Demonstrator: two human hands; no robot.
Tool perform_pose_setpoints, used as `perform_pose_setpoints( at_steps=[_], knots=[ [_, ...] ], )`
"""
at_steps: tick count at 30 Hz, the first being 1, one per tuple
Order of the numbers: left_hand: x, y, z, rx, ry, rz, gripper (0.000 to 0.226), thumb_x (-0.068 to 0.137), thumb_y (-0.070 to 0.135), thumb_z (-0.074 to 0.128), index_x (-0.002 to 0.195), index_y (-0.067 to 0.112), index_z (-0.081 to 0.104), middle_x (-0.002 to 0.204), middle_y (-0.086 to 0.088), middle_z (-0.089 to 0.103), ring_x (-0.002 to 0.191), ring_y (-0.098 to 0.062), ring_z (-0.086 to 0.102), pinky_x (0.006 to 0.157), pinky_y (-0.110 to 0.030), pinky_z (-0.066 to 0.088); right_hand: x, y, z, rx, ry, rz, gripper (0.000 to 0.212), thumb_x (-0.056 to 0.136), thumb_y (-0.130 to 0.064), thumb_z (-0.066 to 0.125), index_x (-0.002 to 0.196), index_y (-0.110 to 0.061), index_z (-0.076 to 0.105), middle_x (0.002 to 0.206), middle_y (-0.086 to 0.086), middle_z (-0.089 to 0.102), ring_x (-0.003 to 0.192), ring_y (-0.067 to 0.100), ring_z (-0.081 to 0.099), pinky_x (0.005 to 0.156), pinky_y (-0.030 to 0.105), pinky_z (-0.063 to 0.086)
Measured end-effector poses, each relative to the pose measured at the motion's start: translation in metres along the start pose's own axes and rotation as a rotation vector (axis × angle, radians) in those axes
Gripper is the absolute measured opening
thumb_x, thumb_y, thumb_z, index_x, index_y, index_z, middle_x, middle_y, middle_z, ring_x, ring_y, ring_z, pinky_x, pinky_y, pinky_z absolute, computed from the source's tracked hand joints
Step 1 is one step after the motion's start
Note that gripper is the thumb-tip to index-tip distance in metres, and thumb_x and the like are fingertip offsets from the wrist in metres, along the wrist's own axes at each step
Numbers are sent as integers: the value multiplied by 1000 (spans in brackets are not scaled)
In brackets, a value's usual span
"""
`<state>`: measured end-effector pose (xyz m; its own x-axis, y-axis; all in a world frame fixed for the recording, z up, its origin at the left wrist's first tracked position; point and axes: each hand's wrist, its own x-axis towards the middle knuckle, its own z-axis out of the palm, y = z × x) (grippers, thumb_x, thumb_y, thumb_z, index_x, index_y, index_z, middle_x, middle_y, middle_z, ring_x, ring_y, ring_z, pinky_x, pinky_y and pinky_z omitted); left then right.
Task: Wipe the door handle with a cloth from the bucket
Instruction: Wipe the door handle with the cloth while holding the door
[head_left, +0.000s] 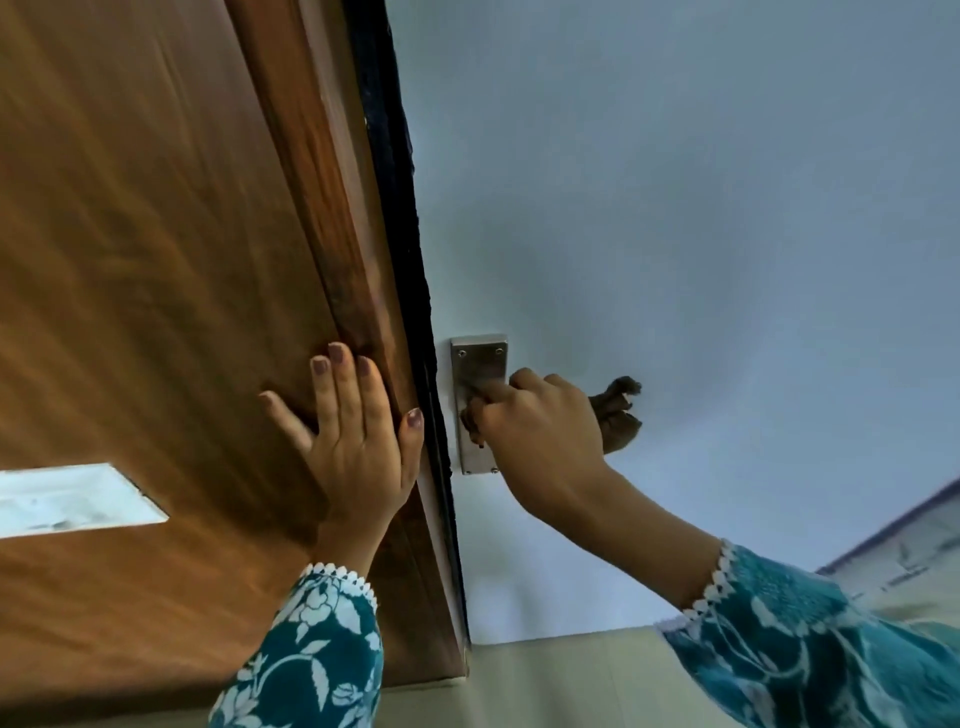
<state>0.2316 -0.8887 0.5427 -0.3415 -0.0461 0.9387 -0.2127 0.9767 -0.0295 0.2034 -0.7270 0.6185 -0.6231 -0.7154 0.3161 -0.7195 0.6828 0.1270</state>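
A pale blue door (675, 208) fills the right half of the view. On it is a steel handle plate (478, 364) near its left edge. My right hand (540, 431) is closed around the handle, which it hides, and holds a brown cloth (618, 415) that sticks out to the right of my fist. My left hand (353, 431) lies flat with fingers spread on the brown wooden frame (156, 260) just left of the door's edge. The bucket is out of view.
A dark gap (400, 208) runs between the wooden frame and the blue door. A light rectangular opening (67, 499) shows in the wood at the lower left. Pale floor (571, 686) lies below the door, with a tiled strip (904, 551) at the right.
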Motion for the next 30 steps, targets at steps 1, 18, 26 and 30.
perform_pose_setpoints(
  at_steps=[1,18,26,30],
  knots=[
    [-1,-1,1,-15,13,6,60,98,37,22,149,9,6,159,4,-13,145,-16,-4,112,-52,-8,-4,2,2,-20,10,-4,26,85,-4,50,102,-14,67,96,6,68,90,26,57,71,34,41],
    [1,-1,-1,-115,44,13,54,99,30,25,146,7,13,144,-16,29,145,-16,0,109,-59,-6,-12,-3,11,-109,23,25,34,81,-3,51,109,-17,64,99,0,69,91,24,56,69,32,38],
    [-1,-2,4,-64,83,39,56,97,28,29,145,1,17,140,-20,34,146,-20,3,104,-66,5,-49,65,8,-103,11,211,39,81,-4,45,105,-31,62,94,-11,67,91,19,56,64,26,27],
    [-1,-2,4,-58,84,41,56,97,27,30,144,-1,20,141,-18,34,146,-21,3,105,-64,5,-38,49,14,-76,74,166,46,77,-2,36,102,-26,66,91,-6,69,88,23,57,65,29,30]
  ],
)
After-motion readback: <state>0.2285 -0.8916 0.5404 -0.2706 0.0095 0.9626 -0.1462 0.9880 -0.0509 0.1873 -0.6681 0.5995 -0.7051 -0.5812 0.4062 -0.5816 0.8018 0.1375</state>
